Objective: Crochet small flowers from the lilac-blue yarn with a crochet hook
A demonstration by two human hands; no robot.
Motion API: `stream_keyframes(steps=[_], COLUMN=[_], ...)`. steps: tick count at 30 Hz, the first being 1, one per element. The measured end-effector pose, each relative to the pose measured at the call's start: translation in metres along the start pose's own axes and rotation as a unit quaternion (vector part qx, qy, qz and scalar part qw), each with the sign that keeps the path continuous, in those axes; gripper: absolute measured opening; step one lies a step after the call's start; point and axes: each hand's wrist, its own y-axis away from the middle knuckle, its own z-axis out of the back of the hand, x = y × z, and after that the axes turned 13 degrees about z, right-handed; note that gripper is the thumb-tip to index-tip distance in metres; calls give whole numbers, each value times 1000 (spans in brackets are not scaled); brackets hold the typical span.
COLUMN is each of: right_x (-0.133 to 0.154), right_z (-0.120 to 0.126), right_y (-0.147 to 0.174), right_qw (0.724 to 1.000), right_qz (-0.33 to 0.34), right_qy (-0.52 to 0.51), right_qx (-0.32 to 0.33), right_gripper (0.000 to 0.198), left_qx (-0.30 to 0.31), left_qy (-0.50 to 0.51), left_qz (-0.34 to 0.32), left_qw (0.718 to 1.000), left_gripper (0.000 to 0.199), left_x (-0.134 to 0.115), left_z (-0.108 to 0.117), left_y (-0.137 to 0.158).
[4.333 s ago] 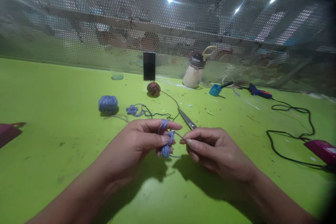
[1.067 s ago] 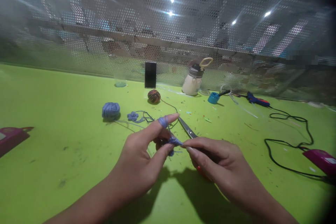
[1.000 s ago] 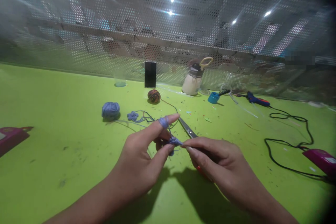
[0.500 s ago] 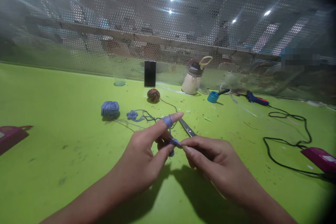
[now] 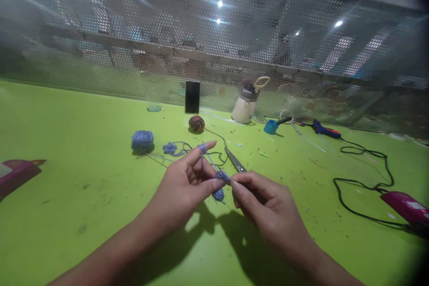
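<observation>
Far left, a magenta box (image 5: 20,175), cut off by the frame edge, lies on the green table (image 5: 83,187). Next, a blue yarn ball (image 5: 142,141), with a small blue crocheted flower (image 5: 170,148) just to its right. Left forearm enters at lower left and slants up and inward; the left hand (image 5: 183,183) is raised over the table, index finger extended up and to the right with blue yarn wound around it, a strand running from there down to the work. Its thumb lies across the blue crocheted piece (image 5: 218,194), so this hand is clamped on it. The piece is held between the two hands, its rounded lower part showing below the left thumb. A multicoloured yarn ball (image 5: 196,124) rests beyond. Scissors (image 5: 235,160) point away, handles hidden behind the right hand (image 5: 264,199). That hand slants in from lower right, thumb and index pinched on a slim hook (image 5: 229,180), mostly covered; its remaining fingers curl under. Far right, a magenta device (image 5: 404,205) with a black cord.
</observation>
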Motion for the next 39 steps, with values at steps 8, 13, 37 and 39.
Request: stream_keyframes(steps=[8, 13, 37, 39], right_x=[-3, -4, -6, -7], right_z=[-3, -2, 4, 7], right_y=[2, 0, -5, -6], right_qw=[983, 985, 988, 981], right_qz=[-112, -108, -87, -111], right_qy=[-147, -134, -130, -157], right_qx=[-3, 6, 11, 25], right_gripper=[28, 29, 29, 29], left_qx=[16, 23, -14, -9], left_qy=[46, 35, -25, -48], left_qz=[21, 38, 0, -5], left_qw=[999, 998, 1000, 999], left_gripper=[46, 53, 48, 51], left_x=[3, 3, -1, -2], left_z=[3, 5, 0, 2], left_y=[-1, -4, 1, 1])
